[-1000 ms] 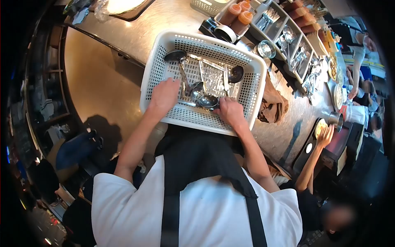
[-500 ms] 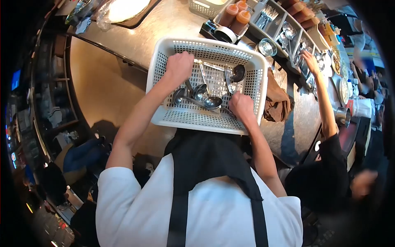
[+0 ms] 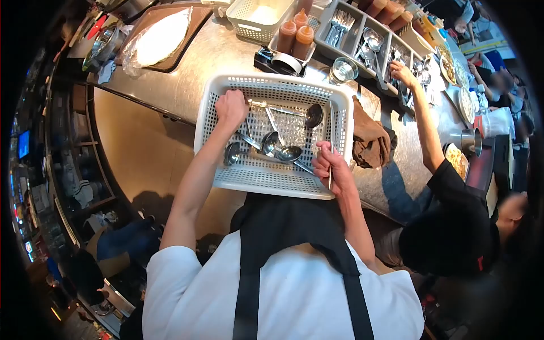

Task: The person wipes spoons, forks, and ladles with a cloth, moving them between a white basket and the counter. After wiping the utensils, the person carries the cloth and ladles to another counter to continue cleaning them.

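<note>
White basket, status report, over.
Right hand holding slim metal utensil. Left hand curled, contents hidden. Ladles lie in white basket. Co-worker's hand at cutlery tray, apart.

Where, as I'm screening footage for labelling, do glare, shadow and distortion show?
Head view: glare whitens patches of the steel counter, and highlights glint on the ladles; head view: a shadow darkens the counter beside the brown cloth; head view: wide-angle distortion bends the outer scene and the corners go black; head view: the white basket is crisp enough to show its holes.
</note>
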{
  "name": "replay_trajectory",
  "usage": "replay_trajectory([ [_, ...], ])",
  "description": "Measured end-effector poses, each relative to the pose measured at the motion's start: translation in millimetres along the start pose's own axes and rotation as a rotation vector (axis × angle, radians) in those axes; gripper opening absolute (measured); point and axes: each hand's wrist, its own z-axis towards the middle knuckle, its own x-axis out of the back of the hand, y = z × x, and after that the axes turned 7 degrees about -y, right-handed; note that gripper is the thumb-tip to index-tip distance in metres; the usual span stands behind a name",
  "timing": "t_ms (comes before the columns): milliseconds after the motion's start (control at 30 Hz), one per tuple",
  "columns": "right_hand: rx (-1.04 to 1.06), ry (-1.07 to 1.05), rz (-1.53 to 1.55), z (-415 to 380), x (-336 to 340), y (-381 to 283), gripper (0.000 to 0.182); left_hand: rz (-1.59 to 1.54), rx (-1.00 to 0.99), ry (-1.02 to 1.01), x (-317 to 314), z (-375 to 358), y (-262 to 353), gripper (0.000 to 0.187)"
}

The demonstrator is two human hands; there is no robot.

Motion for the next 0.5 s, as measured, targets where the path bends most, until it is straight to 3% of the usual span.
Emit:
replay_trajectory([
  [33,-0.003,0.005,0.005,-1,1,5,0.015,0.002,0.001,-0.007,-4,1,1,0.020],
  [100,0.184,0.149,-0.253,0,-10,15,0.018,-0.028,0.029,-0.023,-2,3,7,0.022],
  [133,0.249,0.068,-0.306,1,5,18,0.023,-0.065,0.053,-0.064,0,4,9,0.024],
  [167,0.246,0.066,-0.303,3,1,18,0.023,-0.062,0.057,-0.064,2,5,8,0.024],
  [233,0.432,0.141,-0.385,5,-8,18,0.028,-0.160,0.009,-0.107,5,8,7,0.025],
  [300,0.510,0.060,-0.404,3,-7,11,0.030,-0.164,-0.036,-0.133,36,-10,14,0.023],
  [367,0.569,0.026,-0.538,4,-16,2,0.032,-0.320,-0.252,0.115,72,-41,31,0.019],
  [500,0.728,-0.052,-0.818,21,-33,-3,0.047,-0.522,-0.676,0.347,113,-93,88,0.006],
])
